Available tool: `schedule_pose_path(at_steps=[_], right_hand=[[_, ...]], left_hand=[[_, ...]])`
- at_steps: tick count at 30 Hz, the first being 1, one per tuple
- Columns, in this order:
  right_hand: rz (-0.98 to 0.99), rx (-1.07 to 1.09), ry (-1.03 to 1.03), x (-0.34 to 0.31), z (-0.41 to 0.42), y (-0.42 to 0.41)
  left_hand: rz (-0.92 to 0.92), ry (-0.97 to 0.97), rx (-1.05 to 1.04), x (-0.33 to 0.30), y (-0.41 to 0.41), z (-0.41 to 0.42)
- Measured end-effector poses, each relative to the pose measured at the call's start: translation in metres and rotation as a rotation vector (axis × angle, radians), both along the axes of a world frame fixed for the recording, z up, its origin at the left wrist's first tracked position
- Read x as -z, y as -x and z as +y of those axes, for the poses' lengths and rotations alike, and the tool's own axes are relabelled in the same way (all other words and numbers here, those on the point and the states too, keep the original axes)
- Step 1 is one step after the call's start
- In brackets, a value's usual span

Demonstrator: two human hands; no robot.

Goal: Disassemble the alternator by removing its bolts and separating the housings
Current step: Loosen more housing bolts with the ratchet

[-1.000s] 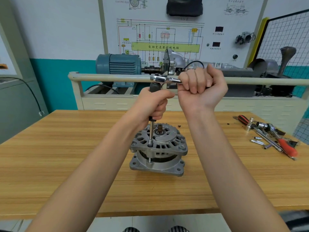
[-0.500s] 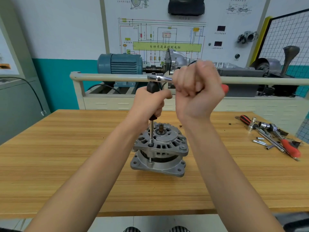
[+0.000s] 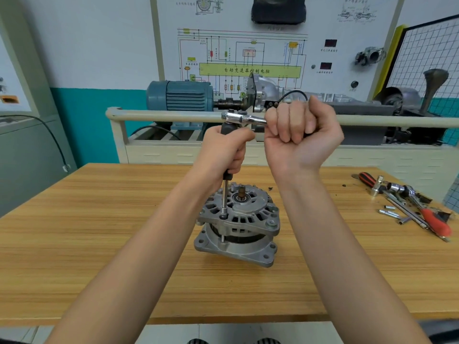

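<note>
Alternator [image 3: 237,225]: stands on the wooden workbench [image 3: 99,244], shaft end up, near the middle, just below and between the two forearms.
Housings: the upper housing [image 3: 246,212] sits above the lower housing [image 3: 236,249] with a visible gap; they are not yet apart.
Tool: a long extension bar [image 3: 225,194] stands nearly upright, its socket seated on a through-bolt [image 3: 222,238] at the left rim of the upper housing; a chrome ratchet head [image 3: 234,117] caps its top, with the handle running out to the right.
Left hand [image 3: 224,151]: fingers wrapped round the black upper grip of the extension, directly above the bolt and steadying the bar.
Right hand [image 3: 301,135]: fist closed round the ratchet handle, to the right of the bar's axis and level with its top.
Key relation: the bolt lies straight down the bar from the left grip, so the swing of the right hand should stay level about that upright axis.
Judgement: this bolt is probably being loosened; a tilted bar could slip off the head.
Aside: spare sockets, loose bolts and a red-handled tool [image 3: 433,218] lie at the far right of the bench.
</note>
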State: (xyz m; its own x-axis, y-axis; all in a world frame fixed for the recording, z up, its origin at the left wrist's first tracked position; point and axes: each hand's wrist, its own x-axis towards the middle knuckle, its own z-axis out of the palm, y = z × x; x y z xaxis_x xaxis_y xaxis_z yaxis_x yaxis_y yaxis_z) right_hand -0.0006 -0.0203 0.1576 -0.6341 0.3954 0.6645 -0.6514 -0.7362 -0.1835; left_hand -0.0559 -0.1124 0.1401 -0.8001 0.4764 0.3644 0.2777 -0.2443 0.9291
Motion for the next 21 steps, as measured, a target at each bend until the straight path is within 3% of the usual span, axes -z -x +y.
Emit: schedule_pose_path(at_steps=[3, 5, 7, 11, 14, 17, 21], right_hand=[[0.152, 0.484, -0.251, 0.008, -0.029, -0.009], [0.225, 0.787, -0.388, 0.012, -0.049, -0.012], [0.231, 0.848, -0.434, 0.013, -0.059, -0.012], [0.199, 0.617, -0.319, 0.007, -0.042, -0.010], [0.105, 0.247, -0.183, -0.003, -0.013, -0.006], [-0.077, -0.086, 0.082, -0.007, 0.012, 0.006], [-0.187, -0.225, 0.229, -0.010, 0.018, 0.020]], left_hand=[[0.015, -0.001, -0.185, 0.003, -0.001, 0.009], [0.170, 0.051, -0.308, 0.006, -0.003, 0.013], [0.222, 0.010, -0.356, 0.009, -0.005, 0.013], [-0.009, -0.090, -0.193, 0.003, -0.006, 0.005], [-0.019, -0.038, -0.030, 0.001, -0.002, -0.002], [-0.028, 0.022, 0.159, -0.002, 0.004, -0.007], [-0.055, 0.078, 0.197, -0.004, 0.007, -0.005]])
